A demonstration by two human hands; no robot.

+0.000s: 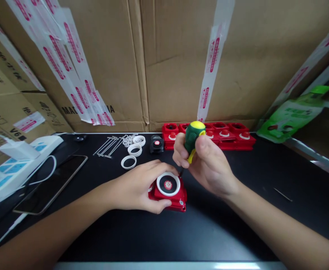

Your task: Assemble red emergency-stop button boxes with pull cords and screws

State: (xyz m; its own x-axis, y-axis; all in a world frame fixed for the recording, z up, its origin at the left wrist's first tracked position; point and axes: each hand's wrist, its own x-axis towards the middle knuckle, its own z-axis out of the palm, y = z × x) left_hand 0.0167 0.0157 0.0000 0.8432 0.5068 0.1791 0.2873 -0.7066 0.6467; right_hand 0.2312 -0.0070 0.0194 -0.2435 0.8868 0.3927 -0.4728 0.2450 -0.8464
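My left hand [142, 185] is wrapped round a red housing [177, 202] on the black table. On top of the housing sits a white ring [168, 194] around a black disc with a red-and-white emblem [168, 184]. My right hand [206, 161] grips a screwdriver [193, 138] with a green and yellow handle, tilted with its shaft pointing down. The shaft meets the far right corner of the housing; its very tip is hidden there. The fingers of my left hand cover the left side of the housing.
Behind my hands stand several red housings [243, 144], a black part [156, 144], white rings [129, 162] and thin metal rods [115, 145]. A phone [52, 185] and a power strip [37, 150] lie left. A metal pin [282, 194] and a green pouch [291, 116] are right. Cardboard [175, 75] walls the back.
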